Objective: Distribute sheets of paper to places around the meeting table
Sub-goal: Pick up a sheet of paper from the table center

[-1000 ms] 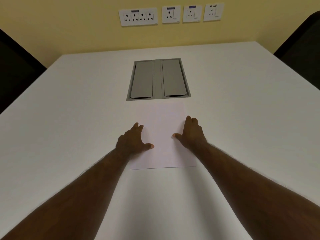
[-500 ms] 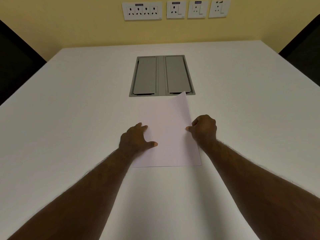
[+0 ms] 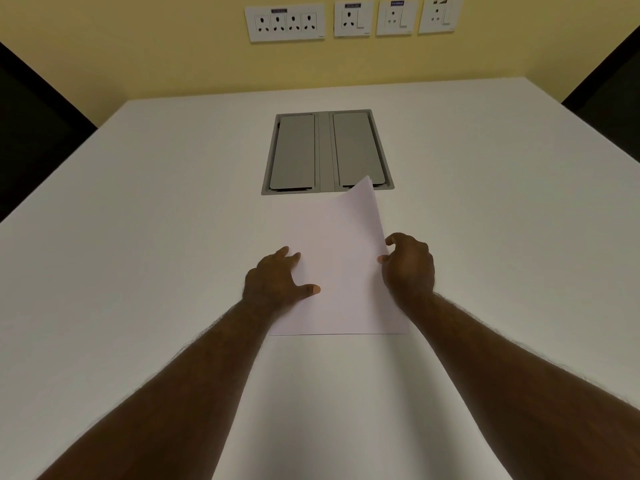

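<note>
Since before, my right hand (image 3: pixel 408 263) pinches the top sheet (image 3: pixel 341 271) up; left hand (image 3: pixel 277 280) flat, fingers spread; no places served yet.

No text can be read. At the top of the frame, small dark label strips (image 3: pixel 279 10) sit above the sockets on the white wall socket plates (image 3: pixel 284 23); their lettering is too blurred to make out. The sheet of paper (image 3: pixel 341 271) bears no visible print.
</note>
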The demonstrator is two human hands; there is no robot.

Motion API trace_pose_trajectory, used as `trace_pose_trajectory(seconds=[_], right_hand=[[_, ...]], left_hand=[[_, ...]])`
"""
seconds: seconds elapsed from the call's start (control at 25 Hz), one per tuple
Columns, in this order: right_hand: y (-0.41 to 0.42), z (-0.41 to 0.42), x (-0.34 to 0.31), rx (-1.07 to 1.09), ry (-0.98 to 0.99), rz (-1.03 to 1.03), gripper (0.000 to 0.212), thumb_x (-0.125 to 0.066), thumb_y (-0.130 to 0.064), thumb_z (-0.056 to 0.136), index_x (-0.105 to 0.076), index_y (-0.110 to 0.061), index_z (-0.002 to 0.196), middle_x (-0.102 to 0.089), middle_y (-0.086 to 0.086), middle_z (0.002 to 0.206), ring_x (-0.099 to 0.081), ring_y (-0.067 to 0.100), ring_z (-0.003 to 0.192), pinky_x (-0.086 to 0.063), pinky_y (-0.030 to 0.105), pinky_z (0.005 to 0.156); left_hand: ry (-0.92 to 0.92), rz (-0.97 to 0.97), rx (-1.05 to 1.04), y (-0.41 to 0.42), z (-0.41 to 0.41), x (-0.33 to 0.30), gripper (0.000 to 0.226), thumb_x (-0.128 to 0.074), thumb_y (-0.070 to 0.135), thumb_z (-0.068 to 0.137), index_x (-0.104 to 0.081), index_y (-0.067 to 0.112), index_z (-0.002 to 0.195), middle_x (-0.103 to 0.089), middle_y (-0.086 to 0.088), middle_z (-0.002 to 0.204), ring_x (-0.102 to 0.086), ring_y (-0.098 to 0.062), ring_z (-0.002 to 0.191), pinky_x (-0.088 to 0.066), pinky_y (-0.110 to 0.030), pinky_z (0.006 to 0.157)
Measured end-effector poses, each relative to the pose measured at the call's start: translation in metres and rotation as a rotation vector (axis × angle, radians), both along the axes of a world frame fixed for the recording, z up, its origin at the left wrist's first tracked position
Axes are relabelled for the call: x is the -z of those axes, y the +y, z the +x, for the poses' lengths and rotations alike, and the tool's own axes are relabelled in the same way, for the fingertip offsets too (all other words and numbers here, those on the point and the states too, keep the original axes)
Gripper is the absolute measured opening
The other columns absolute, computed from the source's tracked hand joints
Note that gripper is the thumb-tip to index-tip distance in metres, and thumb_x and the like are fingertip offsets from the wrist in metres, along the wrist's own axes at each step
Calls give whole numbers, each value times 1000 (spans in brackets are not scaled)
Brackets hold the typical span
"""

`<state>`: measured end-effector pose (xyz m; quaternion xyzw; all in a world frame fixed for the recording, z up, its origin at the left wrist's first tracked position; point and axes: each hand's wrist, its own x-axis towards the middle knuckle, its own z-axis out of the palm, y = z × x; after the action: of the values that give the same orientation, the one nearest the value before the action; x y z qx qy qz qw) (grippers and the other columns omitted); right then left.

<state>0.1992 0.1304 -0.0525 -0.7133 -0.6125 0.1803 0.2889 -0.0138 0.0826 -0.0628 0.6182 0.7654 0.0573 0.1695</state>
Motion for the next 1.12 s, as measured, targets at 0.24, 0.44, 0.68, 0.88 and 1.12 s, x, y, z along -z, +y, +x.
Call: trace_pose_trajectory(seconds=[0.24,0.44,0.68,0.88,1.12], right_hand=[[-3,1,8,-73,-51,30,31,-45,-13,95,-61,-22,120,-60,-10,87,-61,24,100,-37,26,70],[3,4,6,-88,-4,74,16,-66,-17,88,-68,-8,101,-61,9,108,-58,26,97,-47,33,75],[10,6,9,61,384,-77,15,-72,-14,83,-69,-1,77,-64,7,75,-57,23,76,-41,25,73],[7,14,12,38,501,-79,24,-71,-16,84,-67,5,72,-61,7,66,-55,18,68,-38,23,69],[-1,9,10,-133,267,44,19,-55,-11,95,-59,-14,113,-64,4,82,-59,25,78,-40,27,70]], left_hand=[[7,-5,0,1,0,0,89,-62,64,77,-27,27,151,-16,6,162,-21,-18,147,-23,-42,115],[9,-1,4,0,-1,2,90,-61,66,77,-26,28,151,-16,7,162,-21,-18,147,-23,-42,114],[-60,13,-17,-4,0,1,96,-62,64,79,-15,25,153,-9,0,164,-18,-21,148,-22,-40,115],[-125,66,-53,-15,7,2,100,-61,59,82,-5,17,154,-3,-4,164,-12,-21,150,-18,-39,118],[-104,45,-53,-15,7,3,92,-59,58,84,-14,19,154,-4,-4,164,-13,-22,149,-18,-39,118]])
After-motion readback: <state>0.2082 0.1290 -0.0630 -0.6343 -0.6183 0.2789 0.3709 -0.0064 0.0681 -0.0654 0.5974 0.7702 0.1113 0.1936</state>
